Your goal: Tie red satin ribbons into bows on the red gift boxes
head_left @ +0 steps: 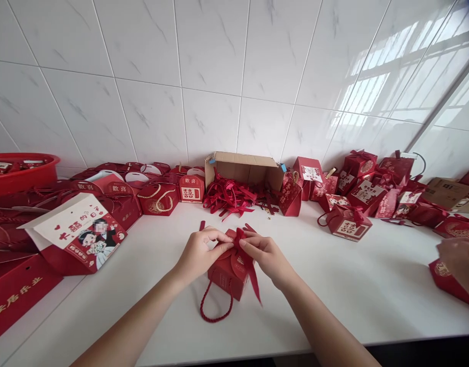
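A small red gift box (226, 275) stands on the white table in front of me, its twisted red cord handle (216, 320) hanging down toward me. At its top sits a red ribbon (239, 237) in a bow, with one tail falling over the box's right side. My left hand (207, 248) pinches the ribbon from the left, thumb and forefinger closed together. From the right, my right hand (264, 251) grips the bow between thumb and fingers. The fingers partly cover the bow and the box's top.
Behind the box, a cardboard carton (244, 162) spills loose red ribbons (230, 196). Red gift boxes crowd the left (85, 239) and right sides. A red basin (28, 176) stands far left. Another person's hand (462, 262) touches a red box (448, 280) at far right.
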Available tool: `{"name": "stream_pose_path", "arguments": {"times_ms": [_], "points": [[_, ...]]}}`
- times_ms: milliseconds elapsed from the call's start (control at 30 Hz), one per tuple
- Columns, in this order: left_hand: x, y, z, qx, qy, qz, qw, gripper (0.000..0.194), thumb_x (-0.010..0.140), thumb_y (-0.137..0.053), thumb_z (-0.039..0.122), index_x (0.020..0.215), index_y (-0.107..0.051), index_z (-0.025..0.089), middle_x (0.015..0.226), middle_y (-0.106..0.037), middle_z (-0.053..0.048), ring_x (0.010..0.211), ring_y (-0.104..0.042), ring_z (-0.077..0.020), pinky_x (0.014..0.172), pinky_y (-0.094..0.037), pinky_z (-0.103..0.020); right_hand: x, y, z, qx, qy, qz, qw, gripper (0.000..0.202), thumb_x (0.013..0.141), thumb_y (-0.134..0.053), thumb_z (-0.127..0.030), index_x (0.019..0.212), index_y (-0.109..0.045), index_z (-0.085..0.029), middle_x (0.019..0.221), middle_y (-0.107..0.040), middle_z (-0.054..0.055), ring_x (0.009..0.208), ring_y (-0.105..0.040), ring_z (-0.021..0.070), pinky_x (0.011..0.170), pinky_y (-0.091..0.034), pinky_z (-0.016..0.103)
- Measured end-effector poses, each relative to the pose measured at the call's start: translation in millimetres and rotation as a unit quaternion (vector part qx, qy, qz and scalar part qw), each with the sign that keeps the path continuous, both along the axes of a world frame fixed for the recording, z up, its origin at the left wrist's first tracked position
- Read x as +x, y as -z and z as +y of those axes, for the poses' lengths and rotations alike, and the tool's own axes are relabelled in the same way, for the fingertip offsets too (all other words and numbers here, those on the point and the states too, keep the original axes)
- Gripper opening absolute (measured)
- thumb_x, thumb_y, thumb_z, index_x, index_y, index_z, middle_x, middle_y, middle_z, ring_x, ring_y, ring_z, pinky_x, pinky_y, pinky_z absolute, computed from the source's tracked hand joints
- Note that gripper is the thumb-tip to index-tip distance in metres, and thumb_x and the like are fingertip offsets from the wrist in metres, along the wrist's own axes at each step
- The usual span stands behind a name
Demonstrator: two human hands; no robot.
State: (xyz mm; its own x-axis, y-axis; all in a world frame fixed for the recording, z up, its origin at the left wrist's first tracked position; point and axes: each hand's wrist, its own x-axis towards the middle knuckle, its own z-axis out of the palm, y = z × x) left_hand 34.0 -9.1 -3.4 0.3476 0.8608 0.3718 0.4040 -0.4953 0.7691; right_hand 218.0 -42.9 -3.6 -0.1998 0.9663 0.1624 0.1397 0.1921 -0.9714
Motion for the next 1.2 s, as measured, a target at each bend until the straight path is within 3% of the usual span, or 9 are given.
{"name": "stream_pose_path", "arguments": {"times_ms": [167,300,433,533,600,733,833,1000,1200], "points": [[-4,-6.4,-1,-0.01,0.031,0.031,0.999,0.016,0.083,-0.057,0.034,0.08,-0.066,0.021,0.087,-0.068,-0.002,0.085,-0.062,-0.0182,0.083,-0.047,-0.031,9,-4.4,-12,0.019,0.036,-0.097,0.994,0.025,0.084,-0.056,-0.038,0.092,-0.072,-0.021,0.109,-0.066,0.006,0.109,-0.056,0.0229,0.084,-0.046,0.032],[-7,-16.7,-4,-0.035,0.08,0.078,0.993,0.017,0.087,-0.051,0.035,0.084,-0.062,0.022,0.091,-0.066,0.0,0.086,-0.059,-0.017,0.078,-0.046,-0.028,18,-11.0,-17,0.086,0.096,-0.218,0.967,0.016,0.081,-0.056,-0.025,0.09,-0.068,-0.022,0.084,-0.07,0.002,0.073,-0.06,0.0156,0.067,-0.045,0.028],[-7,-26.5,-7,-0.034,0.098,0.109,0.989,0.017,0.089,-0.047,0.033,0.085,-0.059,0.023,0.09,-0.064,0.0,0.086,-0.057,-0.0169,0.077,-0.044,-0.028,29,-32.7,-17,0.049,-0.013,-0.288,0.956,0.026,0.08,-0.06,-0.035,0.104,-0.061,-0.024,0.068,-0.066,-0.002,0.057,-0.054,0.0126,0.056,-0.041,0.024],[-5,-33.1,-7,-0.036,0.119,0.131,0.984,0.016,0.09,-0.045,0.03,0.086,-0.058,0.022,0.088,-0.062,0.001,0.083,-0.055,-0.0157,0.076,-0.043,-0.027,32,-46.1,-5,0.034,-0.046,-0.305,0.951,0.039,0.081,-0.058,-0.051,0.108,-0.058,-0.023,0.076,-0.066,0.001,0.062,-0.055,0.0132,0.055,-0.041,0.024],[-6,-37.5,-6,-0.036,0.135,0.151,0.979,0.016,0.091,-0.043,0.029,0.087,-0.057,0.023,0.089,-0.061,0.001,0.082,-0.054,-0.0152,0.075,-0.042,-0.026,29,-48.4,8,0.045,-0.043,-0.298,0.952,0.04,0.081,-0.057,-0.051,0.108,-0.058,-0.021,0.089,-0.066,0.004,0.07,-0.058,0.0141,0.06,-0.043,0.025],[-8,-46.1,-4,-0.029,0.146,0.205,0.967,0.014,0.091,-0.041,0.026,0.088,-0.055,0.023,0.092,-0.059,0.0,0.088,-0.052,-0.017,0.078,-0.041,-0.027,21,-44.2,26,0.045,-0.136,-0.246,0.959,0.023,0.081,-0.061,-0.028,0.101,-0.057,-0.019,0.085,-0.065,0.002,0.069,-0.058,0.0122,0.062,-0.046,0.024],[-9,-51.3,-1,-0.02,0.148,0.24,0.959,0.012,0.089,-0.043,0.025,0.088,-0.055,0.023,0.094,-0.059,0.0,0.093,-0.051,-0.0184,0.079,-0.04,-0.028,19,-43.0,26,0.098,-0.161,-0.222,0.957,0.013,0.08,-0.057,-0.014,0.092,-0.058,-0.018,0.078,-0.063,0.0,0.069,-0.057,0.011,0.062,-0.045,0.023],[-10,-56.7,3,-0.051,0.152,0.26,0.952,0.012,0.087,-0.043,0.021,0.086,-0.055,0.023,0.095,-0.059,0.001,0.092,-0.052,-0.0177,0.077,-0.041,-0.027,22,-39.7,17,0.238,-0.179,-0.288,0.91,0.038,0.084,-0.045,-0.002,0.1,-0.069,-0.026,0.089,-0.06,0.002,0.075,-0.055,0.0098,0.069,-0.044,0.022],[-11,-62.0,15,-0.093,0.164,0.27,0.944,0.013,0.087,-0.046,0.029,0.088,-0.057,0.023,0.088,-0.06,0.001,0.079,-0.052,-0.0157,0.071,-0.041,-0.026,22,-33.1,18,0.254,-0.233,-0.37,0.863,0.045,0.083,-0.049,-0.002,0.109,-0.069,-0.033,0.09,-0.055,0.003,0.073,-0.051,0.0108,0.063,-0.042,0.021]]}}
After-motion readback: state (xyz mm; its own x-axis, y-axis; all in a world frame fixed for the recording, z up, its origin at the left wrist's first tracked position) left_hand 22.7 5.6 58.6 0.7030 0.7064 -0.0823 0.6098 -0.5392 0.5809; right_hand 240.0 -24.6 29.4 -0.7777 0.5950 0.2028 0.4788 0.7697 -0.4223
